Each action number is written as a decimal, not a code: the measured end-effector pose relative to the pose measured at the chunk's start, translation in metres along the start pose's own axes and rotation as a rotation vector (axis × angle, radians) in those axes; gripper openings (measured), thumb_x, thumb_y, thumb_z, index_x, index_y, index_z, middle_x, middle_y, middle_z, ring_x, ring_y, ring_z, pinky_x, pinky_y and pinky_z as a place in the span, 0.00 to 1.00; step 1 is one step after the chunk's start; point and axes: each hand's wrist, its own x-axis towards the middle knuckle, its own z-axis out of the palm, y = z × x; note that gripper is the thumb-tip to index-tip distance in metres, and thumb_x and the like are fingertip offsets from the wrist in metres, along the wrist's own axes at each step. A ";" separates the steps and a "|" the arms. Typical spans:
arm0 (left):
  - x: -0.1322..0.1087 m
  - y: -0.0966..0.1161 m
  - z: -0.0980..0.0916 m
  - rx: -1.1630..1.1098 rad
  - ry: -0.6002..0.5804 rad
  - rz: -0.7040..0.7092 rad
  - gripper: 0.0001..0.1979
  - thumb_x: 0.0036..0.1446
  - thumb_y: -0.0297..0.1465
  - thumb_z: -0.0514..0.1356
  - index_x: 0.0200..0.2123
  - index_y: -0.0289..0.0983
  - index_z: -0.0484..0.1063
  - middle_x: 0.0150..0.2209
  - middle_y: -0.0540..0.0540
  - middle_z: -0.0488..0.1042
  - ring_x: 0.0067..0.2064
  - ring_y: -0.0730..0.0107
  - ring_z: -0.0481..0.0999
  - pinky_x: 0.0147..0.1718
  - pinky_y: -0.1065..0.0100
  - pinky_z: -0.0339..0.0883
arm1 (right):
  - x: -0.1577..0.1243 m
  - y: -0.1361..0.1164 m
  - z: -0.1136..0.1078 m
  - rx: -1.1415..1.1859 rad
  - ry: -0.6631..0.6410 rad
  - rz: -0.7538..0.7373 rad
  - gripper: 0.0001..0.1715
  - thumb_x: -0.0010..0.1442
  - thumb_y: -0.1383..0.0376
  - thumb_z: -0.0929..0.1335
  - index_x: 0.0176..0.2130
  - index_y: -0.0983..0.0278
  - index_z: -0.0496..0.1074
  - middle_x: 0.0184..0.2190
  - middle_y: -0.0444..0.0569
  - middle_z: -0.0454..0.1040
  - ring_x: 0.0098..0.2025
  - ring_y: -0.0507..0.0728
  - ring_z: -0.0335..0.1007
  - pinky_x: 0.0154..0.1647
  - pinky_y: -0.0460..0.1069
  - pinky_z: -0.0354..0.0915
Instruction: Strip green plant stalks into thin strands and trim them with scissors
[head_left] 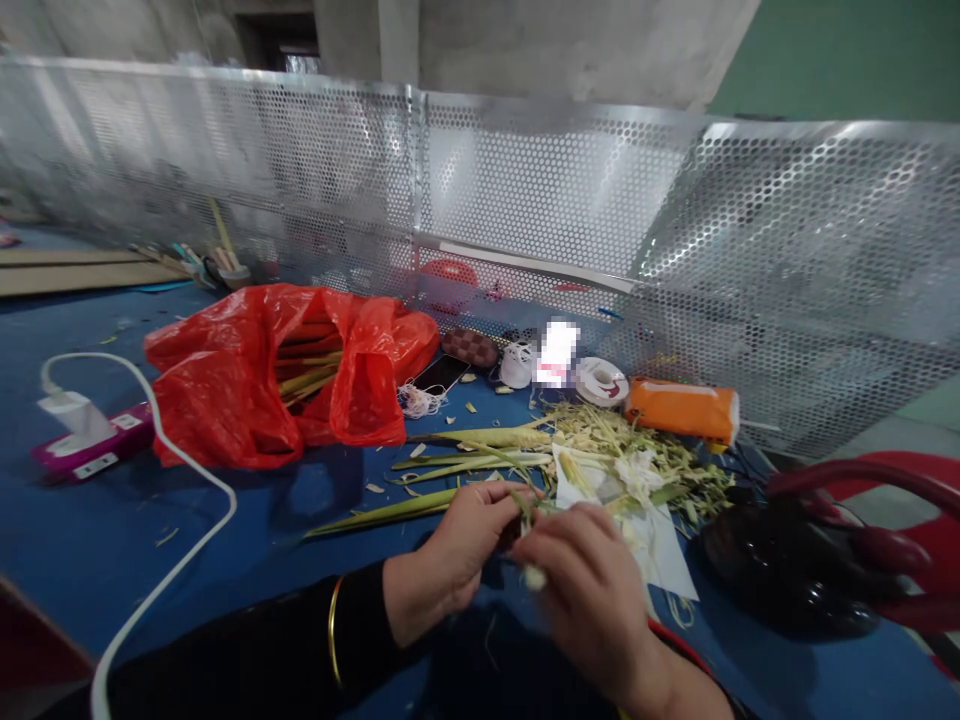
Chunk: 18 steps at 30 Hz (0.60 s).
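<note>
My left hand (pixel 454 540), below a black sleeve with a gold bangle (pixel 334 630), is closed in a pinch on a slim green plant stalk (pixel 523 503). My right hand (pixel 589 575) closes over the same stalk from the right, its fingers meeting the left ones. A pale, rounded end (pixel 534 577) shows below the right fingers. Beyond the hands lie long tapered green shoots (pixel 382 515) and a heap of thin greenish strips (pixel 645 455). A white sheet (pixel 667 550) with pale peeled pieces on it lies beside my right hand.
A red plastic bag (pixel 225 370) holding long stalks stands left. A white cable (pixel 187 465) runs from a purple power strip (pixel 94 445). Further back are a tape roll (pixel 602 382) and an orange pack (pixel 682 408), before a perforated metal screen (pixel 525 180). A dark shiny object (pixel 787 570) sits right.
</note>
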 end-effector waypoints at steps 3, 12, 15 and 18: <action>-0.002 0.005 0.002 0.086 -0.025 0.002 0.11 0.43 0.34 0.68 0.27 0.32 0.76 0.23 0.48 0.74 0.25 0.76 0.71 0.30 0.73 0.65 | 0.007 0.013 -0.011 0.160 0.116 0.503 0.06 0.60 0.65 0.67 0.30 0.62 0.71 0.26 0.46 0.75 0.30 0.55 0.69 0.31 0.49 0.63; -0.003 0.006 0.002 0.024 -0.090 0.029 0.06 0.43 0.29 0.62 0.27 0.33 0.76 0.26 0.48 0.74 0.28 0.72 0.73 0.35 0.68 0.68 | 0.005 0.033 0.004 0.493 0.111 1.065 0.22 0.51 0.52 0.71 0.19 0.64 0.65 0.14 0.37 0.59 0.18 0.49 0.51 0.19 0.45 0.50; -0.004 0.006 0.002 0.054 -0.109 0.056 0.05 0.43 0.28 0.62 0.27 0.32 0.76 0.27 0.48 0.74 0.29 0.73 0.73 0.36 0.69 0.67 | 0.005 0.031 0.006 0.498 0.114 1.080 0.22 0.51 0.51 0.70 0.19 0.63 0.64 0.14 0.38 0.60 0.18 0.49 0.53 0.19 0.46 0.50; -0.003 0.005 0.003 0.141 -0.058 0.088 0.07 0.43 0.29 0.66 0.29 0.32 0.77 0.25 0.48 0.74 0.28 0.75 0.72 0.35 0.72 0.66 | 0.005 0.029 0.008 0.532 0.120 1.101 0.22 0.50 0.50 0.70 0.20 0.63 0.65 0.14 0.39 0.62 0.18 0.50 0.54 0.18 0.45 0.51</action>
